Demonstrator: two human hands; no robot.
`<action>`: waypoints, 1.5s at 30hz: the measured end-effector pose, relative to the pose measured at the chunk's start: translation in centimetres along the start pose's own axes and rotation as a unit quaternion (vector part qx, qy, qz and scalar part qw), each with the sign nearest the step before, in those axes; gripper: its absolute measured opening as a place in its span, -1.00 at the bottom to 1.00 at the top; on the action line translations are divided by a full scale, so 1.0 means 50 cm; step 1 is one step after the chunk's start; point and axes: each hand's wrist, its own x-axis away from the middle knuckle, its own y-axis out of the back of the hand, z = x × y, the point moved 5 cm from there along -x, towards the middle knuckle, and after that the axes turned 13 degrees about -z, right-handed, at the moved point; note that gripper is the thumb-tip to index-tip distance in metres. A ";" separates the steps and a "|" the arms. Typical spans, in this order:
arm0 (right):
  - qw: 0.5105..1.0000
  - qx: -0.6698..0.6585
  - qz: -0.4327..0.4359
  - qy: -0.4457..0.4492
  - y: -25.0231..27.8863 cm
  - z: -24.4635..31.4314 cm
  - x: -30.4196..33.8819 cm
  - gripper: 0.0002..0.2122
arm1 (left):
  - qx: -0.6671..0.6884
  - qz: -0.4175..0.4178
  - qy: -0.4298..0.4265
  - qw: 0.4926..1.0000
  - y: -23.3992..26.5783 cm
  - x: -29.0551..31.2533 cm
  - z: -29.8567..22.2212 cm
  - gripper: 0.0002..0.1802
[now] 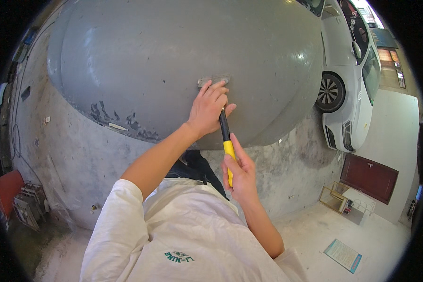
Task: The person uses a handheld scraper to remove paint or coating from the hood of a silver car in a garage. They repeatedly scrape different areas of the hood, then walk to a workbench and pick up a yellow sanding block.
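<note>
A long-handled scraper (225,130) with a black and yellow handle lies against a broad grey car bonnet (174,42). The tool's wide, flat blade rests on the panel, with its handle slanting back toward me. My left hand (207,110) is closed over the scraper close behind the blade, fingertips pressing at the blade; the hand hides part of the neck. Lower down, my right hand (241,175) wraps round the yellow end of the handle, thumb and forefinger along it. Dark chipped patches (127,120) mark the bonnet's near left edge.
A white car (350,110) stands at the right, beside the bonnet. Beyond it are a dark red board (369,178) and a small metal-framed stand (332,197). A sign sheet (343,255) lies at the lower right. Metal parts (30,207) lean at the far left.
</note>
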 end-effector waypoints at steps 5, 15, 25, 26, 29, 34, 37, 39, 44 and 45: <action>1.000 0.005 -0.016 -0.007 -0.003 0.013 0.004 -0.40 | 0.011 -0.002 0.014 1.000 -0.002 -0.008 0.002 -0.73; 1.000 0.021 -0.010 0.000 -0.010 0.031 0.011 -0.40 | 0.039 -0.005 0.010 0.999 -0.004 -0.016 -0.004 -0.75; 0.999 -0.037 -0.004 0.015 -0.011 0.045 -0.019 -0.37 | 0.033 0.011 0.005 0.999 -0.007 -0.045 0.015 -0.66; 1.000 -0.010 -0.014 0.013 -0.004 0.042 -0.021 -0.37 | 0.019 0.007 -0.003 1.000 -0.002 -0.042 0.014 -0.59; 0.999 0.023 -0.021 0.035 0.017 0.030 -0.013 -0.38 | -0.012 0.025 0.010 1.000 0.034 0.001 0.018 -0.30; 0.995 0.033 -0.019 0.088 0.031 0.001 0.010 -0.39 | -0.159 0.238 0.075 0.955 0.140 0.108 0.096 -0.11; 0.995 0.044 0.002 0.091 0.020 -0.006 0.017 -0.40 | -0.280 0.199 0.026 0.939 0.236 0.069 0.184 -0.14; 0.995 0.050 0.020 0.083 0.005 -0.008 0.020 -0.41 | -0.337 0.085 0.052 0.936 0.262 0.026 0.220 -0.12; 0.995 0.047 0.051 0.075 -0.031 -0.009 0.024 -0.43 | -0.342 0.152 0.072 0.924 0.191 0.091 0.124 -0.03; 0.995 0.042 0.055 0.072 -0.033 -0.005 0.025 -0.43 | -0.265 0.162 0.082 0.947 0.191 0.121 0.077 -0.06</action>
